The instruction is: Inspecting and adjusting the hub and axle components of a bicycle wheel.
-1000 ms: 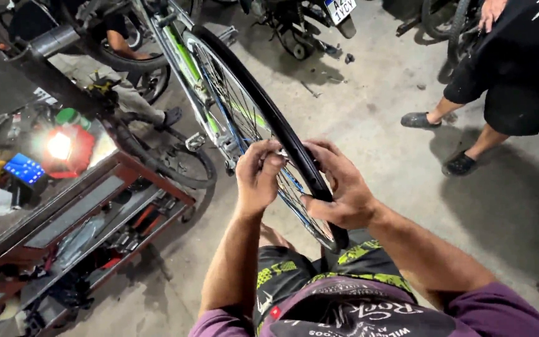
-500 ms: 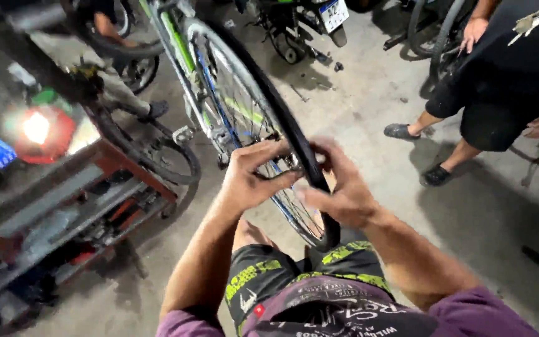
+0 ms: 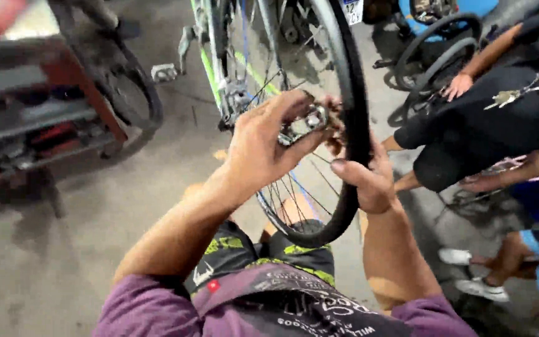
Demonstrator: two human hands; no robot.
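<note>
Centre of the frame, and it is all about the bicycle wheel point(image 3: 294, 143): the black tyre point(image 3: 355, 125) runs down the right of the rim and curls round at the bottom, just above the person's knees. The left hand point(image 3: 263, 143) is up at the rim, fingers point(image 3: 297, 103) curled and pinched shut on a small silvery metal piece point(image 3: 304, 122) that sits against the spokes; exactly what it is, blur hides. The right hand point(image 3: 369, 181) is wrapped over the tyre, thumb lying along the inner edge, fingers closed around the rubber from behind.

My read: this is the tyre-at-the-rim stage, one hand bracing the rubber while the other works the metal piece. The next move looks to call for a firm hold from the right hand and a small, careful motion from the left.

The count: one wheel in hand, one tyre on it, one metal piece, two hands at work. Upper right, a second person's hand point(image 3: 456, 87) rests by another tyre point(image 3: 432, 50). Left of frame, one red rack point(image 3: 57, 118), blurred. Lower right, two white shoes point(image 3: 469, 271) on the concrete floor point(image 3: 95, 218).
</note>
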